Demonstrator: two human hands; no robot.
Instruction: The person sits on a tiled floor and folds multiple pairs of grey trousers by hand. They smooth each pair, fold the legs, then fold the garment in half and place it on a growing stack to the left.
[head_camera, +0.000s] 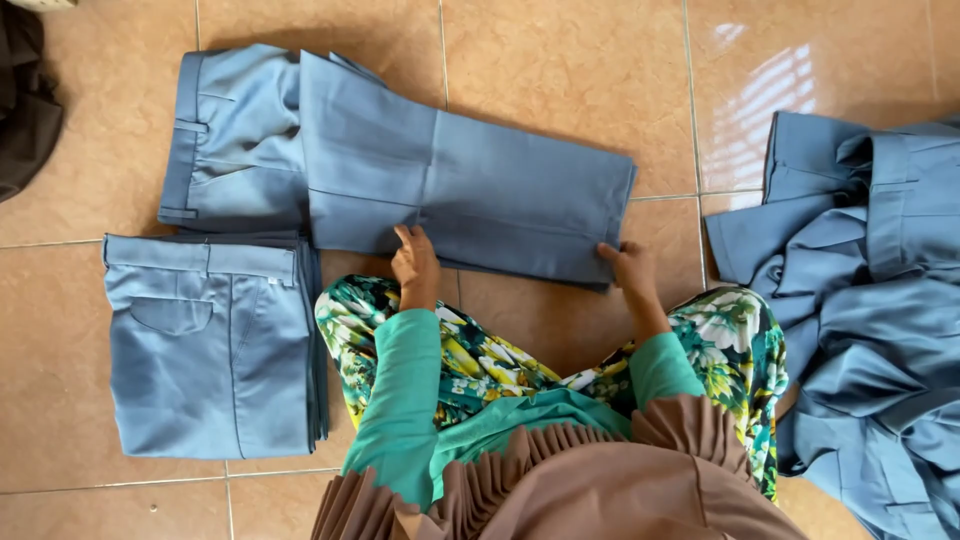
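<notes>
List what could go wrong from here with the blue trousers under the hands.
1. The left hand and right hand press only the near edge of the laid-out trousers; the far leg layer may slide out of line and crease.
2. The folded stack lies against the waistband end, so a sweeping move could knock its edges askew.
3. The unfolded heap sits close by the right hand and might get dragged along.

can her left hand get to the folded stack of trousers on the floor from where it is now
Probably yes: the left hand rests on the trousers being folded, and the folded stack lies beside it on bare tile, nothing between.
</notes>
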